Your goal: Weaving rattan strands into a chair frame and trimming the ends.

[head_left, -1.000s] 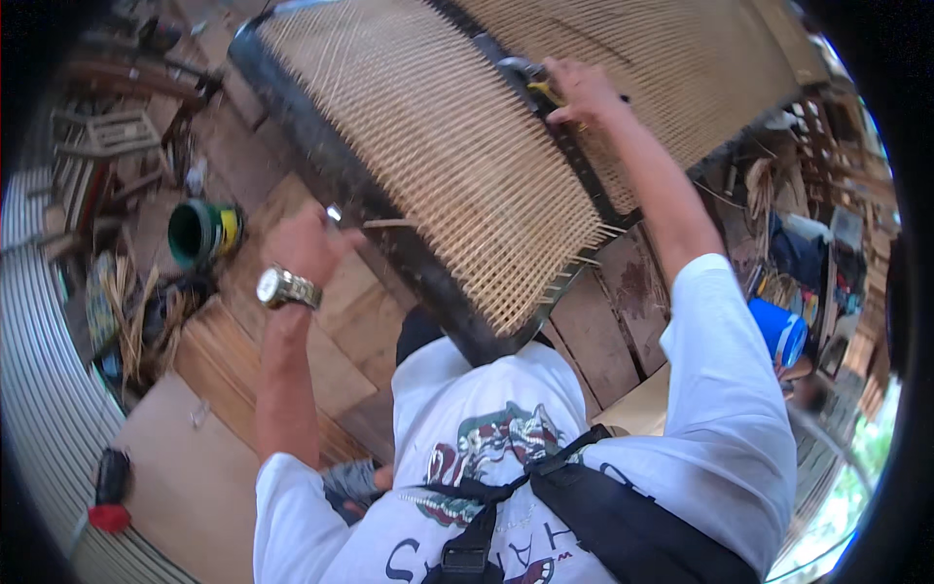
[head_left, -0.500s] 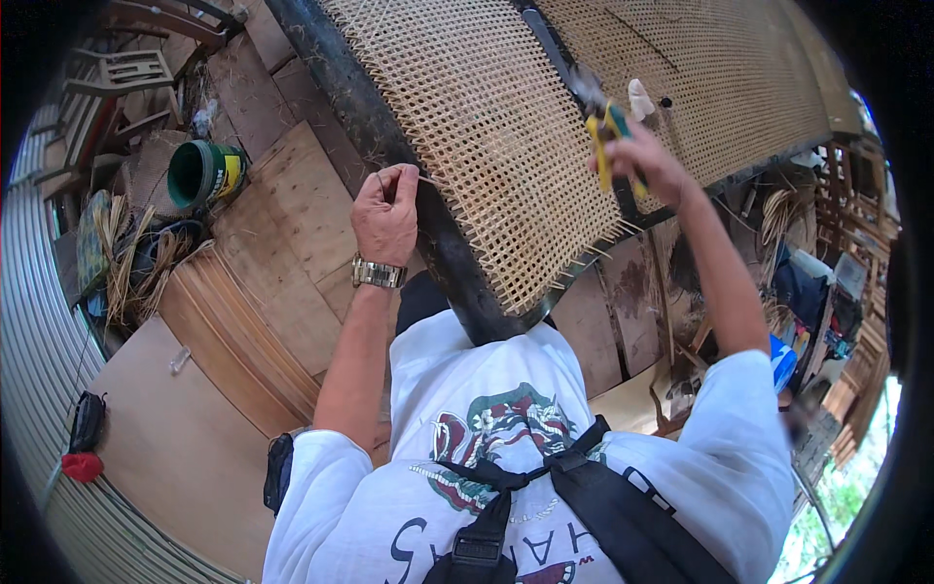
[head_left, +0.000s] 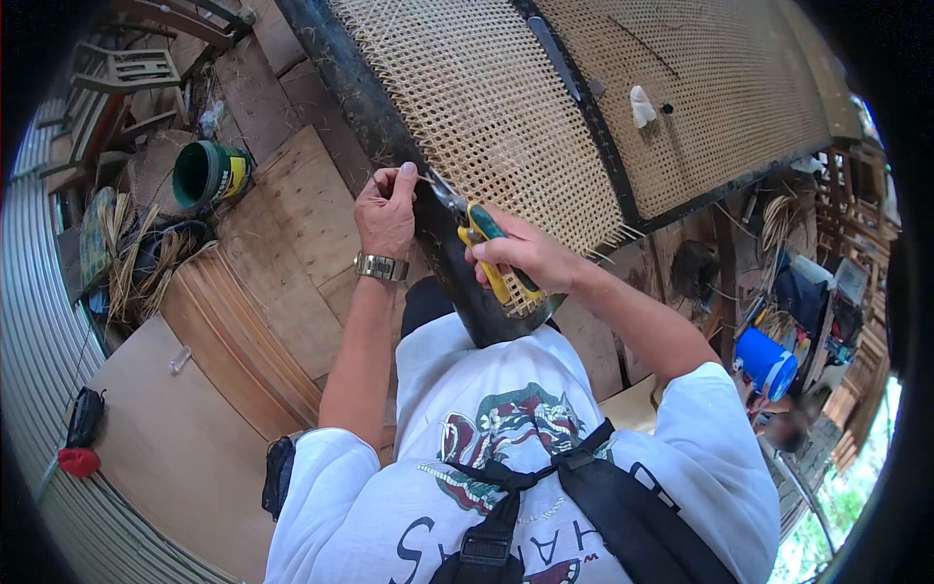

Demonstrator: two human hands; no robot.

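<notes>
Now brought down from the upper weave to the near dark edge of the woven cane panel (head_left: 506,127), right hand (head_left: 520,255) closing around yellow-and-green cutters (head_left: 484,251), blades pointing up-left toward the fingertips of the other hand. Left hand (head_left: 387,214), risen slightly and shifted toward the same rim, pinching a thin cane strand (head_left: 381,178) between thumb and forefinger right against the black frame (head_left: 379,107), wristwatch (head_left: 379,266) showing just below. Both hands sitting close together at the panel's lower-left edge, the cutter tips almost meeting the pinched strand; whether the blades are touching it, impossible to tell. Panel tilting upward and away, loose cane ends fraying along its lower right edge. Lying on the wooden floor boards (head_left: 292,253) to the left, a green bucket (head_left: 209,173) on its side beside a bundle of cane strips (head_left: 131,253). Standing at the far right, a blue cup (head_left: 766,362) among clutter.
</notes>
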